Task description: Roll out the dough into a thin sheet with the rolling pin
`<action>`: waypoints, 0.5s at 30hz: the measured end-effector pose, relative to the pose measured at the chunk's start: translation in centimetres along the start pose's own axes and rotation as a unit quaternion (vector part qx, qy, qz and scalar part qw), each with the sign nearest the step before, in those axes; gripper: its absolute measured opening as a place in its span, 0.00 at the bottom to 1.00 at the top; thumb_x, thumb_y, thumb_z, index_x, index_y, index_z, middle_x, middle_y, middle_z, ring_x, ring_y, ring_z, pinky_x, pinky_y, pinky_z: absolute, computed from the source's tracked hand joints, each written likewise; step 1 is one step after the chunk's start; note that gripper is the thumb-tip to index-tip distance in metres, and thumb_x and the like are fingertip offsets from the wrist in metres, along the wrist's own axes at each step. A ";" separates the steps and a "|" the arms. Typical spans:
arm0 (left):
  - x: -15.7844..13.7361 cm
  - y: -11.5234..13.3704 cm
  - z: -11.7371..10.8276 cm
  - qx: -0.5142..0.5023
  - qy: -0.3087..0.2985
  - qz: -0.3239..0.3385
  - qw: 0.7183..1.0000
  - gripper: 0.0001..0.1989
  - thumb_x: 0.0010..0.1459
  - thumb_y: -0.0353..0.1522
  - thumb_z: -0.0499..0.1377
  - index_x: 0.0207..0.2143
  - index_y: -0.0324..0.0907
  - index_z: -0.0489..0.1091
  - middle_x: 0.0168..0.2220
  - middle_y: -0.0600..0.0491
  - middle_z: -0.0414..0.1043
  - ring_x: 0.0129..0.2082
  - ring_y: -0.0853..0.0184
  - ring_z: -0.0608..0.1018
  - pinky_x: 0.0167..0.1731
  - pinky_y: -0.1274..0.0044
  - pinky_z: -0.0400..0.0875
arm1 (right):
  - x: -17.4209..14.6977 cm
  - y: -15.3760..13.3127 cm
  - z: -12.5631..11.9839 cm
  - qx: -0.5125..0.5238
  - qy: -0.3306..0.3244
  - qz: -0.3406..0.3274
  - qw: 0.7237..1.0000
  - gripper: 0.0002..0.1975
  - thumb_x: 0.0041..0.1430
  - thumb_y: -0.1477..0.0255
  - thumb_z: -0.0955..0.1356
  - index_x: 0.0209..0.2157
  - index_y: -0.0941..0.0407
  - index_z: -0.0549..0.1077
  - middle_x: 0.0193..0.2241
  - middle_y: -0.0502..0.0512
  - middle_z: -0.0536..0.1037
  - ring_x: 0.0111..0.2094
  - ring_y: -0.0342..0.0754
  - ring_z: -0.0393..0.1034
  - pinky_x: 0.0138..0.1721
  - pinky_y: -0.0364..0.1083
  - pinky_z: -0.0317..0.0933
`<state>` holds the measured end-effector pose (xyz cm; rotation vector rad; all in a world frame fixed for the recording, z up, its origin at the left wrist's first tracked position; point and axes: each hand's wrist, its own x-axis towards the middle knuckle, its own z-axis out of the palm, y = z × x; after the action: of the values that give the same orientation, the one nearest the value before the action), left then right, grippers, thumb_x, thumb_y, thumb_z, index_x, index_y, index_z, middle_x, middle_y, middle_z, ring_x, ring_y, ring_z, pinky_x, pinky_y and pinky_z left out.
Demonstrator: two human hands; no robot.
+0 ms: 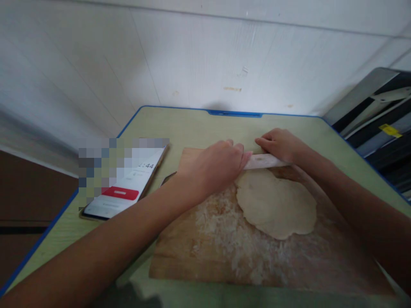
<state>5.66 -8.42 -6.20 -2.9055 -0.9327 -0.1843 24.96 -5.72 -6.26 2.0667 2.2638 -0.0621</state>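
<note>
A flattened sheet of pale dough (pixel 278 205) with an uneven edge lies on a floured wooden board (pixel 180 252). Across the dough's far edge rests a light, flour-dusted rolling pin (pixel 263 161). My left hand (pixel 221 160) is closed round its left end, fingers wrapped over the top. At the other end, my right hand (pixel 279 143) is curled over the pin, with the fingers bent on its far side. Both ends of the pin are hidden by my hands. Loose flour is spread over the board in front of and left of the dough.
A phone (pixel 128 188) with a lit screen leans at the left of the blue-edged table (pixel 180 124). A dark-edged item (pixel 167 179) shows partly behind my left forearm. A white wall (pixel 199 64) stands behind, and dark folded metal-framed objects (pixel 382 115) are at the right.
</note>
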 end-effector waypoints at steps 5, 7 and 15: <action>-1.9 3.5 -1.1 0.029 0.024 0.015 0.999 0.16 0.66 0.32 0.45 0.44 0.35 0.69 0.38 0.45 0.72 0.35 0.60 0.74 0.34 0.70 0.69 | -2.8 0.2 0.3 -0.001 0.023 -0.011 1.000 0.20 0.61 0.65 0.53 0.28 0.55 0.72 0.31 0.56 0.76 0.30 0.48 0.67 0.27 0.45 0.51; -2.6 5.3 -1.3 0.062 0.030 -0.011 0.998 0.18 0.65 0.35 0.46 0.47 0.31 0.67 0.43 0.39 0.71 0.42 0.56 0.73 0.40 0.66 0.68 | -4.1 0.1 0.3 0.003 0.032 -0.019 0.999 0.21 0.62 0.63 0.51 0.31 0.54 0.72 0.33 0.55 0.75 0.32 0.48 0.68 0.28 0.45 0.52; -4.3 8.0 -1.0 0.119 0.073 -0.007 0.990 0.16 0.62 0.26 0.45 0.47 0.36 0.68 0.44 0.44 0.72 0.43 0.58 0.74 0.42 0.69 0.68 | -6.4 -0.3 0.3 -0.001 0.053 -0.056 0.997 0.22 0.64 0.66 0.52 0.37 0.54 0.74 0.37 0.55 0.75 0.38 0.48 0.69 0.35 0.45 0.57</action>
<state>6.76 -17.49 -6.19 -2.6281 -0.8859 -0.2622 25.25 -12.11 -6.02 1.9848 2.4394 0.0428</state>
